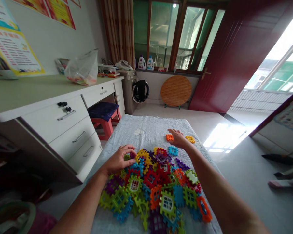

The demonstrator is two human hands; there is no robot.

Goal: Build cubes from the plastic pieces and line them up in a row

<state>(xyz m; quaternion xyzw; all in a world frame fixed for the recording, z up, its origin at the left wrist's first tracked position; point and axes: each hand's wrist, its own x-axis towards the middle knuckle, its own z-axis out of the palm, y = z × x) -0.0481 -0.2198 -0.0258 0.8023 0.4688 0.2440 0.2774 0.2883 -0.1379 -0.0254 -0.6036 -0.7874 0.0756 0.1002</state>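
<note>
Head view, centre: left hand (119, 159), fingers parted, by heaped pieces (151, 178); right hand (179, 139), likewise, by orange piece (169, 137), seemingly separated for visibility.

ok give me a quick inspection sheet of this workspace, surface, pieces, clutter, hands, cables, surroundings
Surface: light cloth laid over it, somewhat wrinkled.
Job's things: heap of coloured plastic pieces, notched at the edges, many overlapping; an orange piece and a yellow piece lie apart beyond it.
Clutter: clear plastic bag with colourful contents on the desk at left.
Hands: left hand at the heap's left edge, fingers curved, grip unclear; right hand open beside the orange piece.
Cables: nothing seen.
Surroundings: stool, washing machine, round wooden board against the wall, dark red door.
</note>
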